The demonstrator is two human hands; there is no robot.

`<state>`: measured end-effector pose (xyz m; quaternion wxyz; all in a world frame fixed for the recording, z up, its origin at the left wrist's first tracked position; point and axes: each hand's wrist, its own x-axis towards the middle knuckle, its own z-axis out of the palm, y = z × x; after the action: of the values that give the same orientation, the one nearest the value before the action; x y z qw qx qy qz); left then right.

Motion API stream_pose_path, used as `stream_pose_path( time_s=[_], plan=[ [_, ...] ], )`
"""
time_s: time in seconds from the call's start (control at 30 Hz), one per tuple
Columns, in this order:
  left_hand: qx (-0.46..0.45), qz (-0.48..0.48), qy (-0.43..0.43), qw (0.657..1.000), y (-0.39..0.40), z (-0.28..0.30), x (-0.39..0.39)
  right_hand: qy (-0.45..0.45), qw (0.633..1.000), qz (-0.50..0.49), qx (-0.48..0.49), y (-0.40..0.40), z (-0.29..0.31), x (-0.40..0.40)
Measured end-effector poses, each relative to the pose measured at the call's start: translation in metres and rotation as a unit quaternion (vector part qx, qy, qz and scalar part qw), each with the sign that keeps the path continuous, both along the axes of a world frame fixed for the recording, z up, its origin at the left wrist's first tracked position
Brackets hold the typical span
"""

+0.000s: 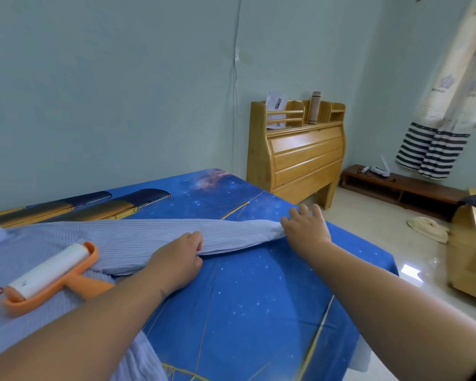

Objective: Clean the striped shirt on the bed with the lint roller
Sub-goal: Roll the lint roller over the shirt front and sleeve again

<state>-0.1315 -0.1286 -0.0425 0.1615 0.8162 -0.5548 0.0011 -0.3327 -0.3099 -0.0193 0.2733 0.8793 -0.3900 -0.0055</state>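
A light blue striped shirt (138, 235) lies spread on the bed (259, 298), one sleeve stretched out to the right. My left hand (176, 259) pinches the sleeve's lower edge near its middle. At the cuff end, my right hand (305, 226) rests with fingers spread, pressing the fabric down. The lint roller (50, 273), a white roll in an orange frame and handle, lies loose on the shirt's body at the left, held by neither hand.
The bed wears a blue starry sheet; its right edge drops to a shiny tiled floor. A wooden headboard cabinet (297, 152) stands against the far wall, a low dark bench (401, 188) beyond it. Wooden furniture (470, 251) sits at the far right.
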Motion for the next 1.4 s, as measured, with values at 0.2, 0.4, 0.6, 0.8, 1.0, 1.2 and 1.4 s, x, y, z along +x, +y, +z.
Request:
stream_pose_path(
  time_s=[0.2, 0.4, 0.6, 0.8, 1.0, 1.2, 1.4],
  plan=[
    [0.059, -0.056, 0.091, 0.992, 0.011, 0.014, 0.0, 0.093, 0.975, -0.101, 0.173, 0.009, 0.017, 0.007],
    [-0.066, 0.005, 0.092, 0.994, 0.045, 0.05, 0.032, -0.017, 0.989, 0.021, 0.143, 0.061, 0.049, 0.06],
    [-0.149, 0.109, 0.096, 0.978, 0.112, 0.064, 0.081, -0.154, 0.921, 0.206, 0.293, 0.165, 0.043, 0.138],
    [-0.135, 0.305, 0.13, 0.934, 0.18, 0.034, 0.137, -0.159, 0.887, 0.259, 0.347, 0.231, 0.021, 0.183],
    [-0.011, 0.293, 0.056, 0.954, 0.225, -0.001, 0.145, -0.126, 0.887, 0.284, 0.34, 0.243, 0.01, 0.194],
    [0.004, 0.259, -0.023, 0.966, 0.234, -0.013, 0.133, -0.069, 0.904, 0.28, 0.316, 0.236, 0.027, 0.18],
    [0.028, 0.251, -0.004, 0.967, 0.239, -0.011, 0.132, 0.001, 0.909, 0.253, 0.33, 0.22, 0.061, 0.142]
  ],
)
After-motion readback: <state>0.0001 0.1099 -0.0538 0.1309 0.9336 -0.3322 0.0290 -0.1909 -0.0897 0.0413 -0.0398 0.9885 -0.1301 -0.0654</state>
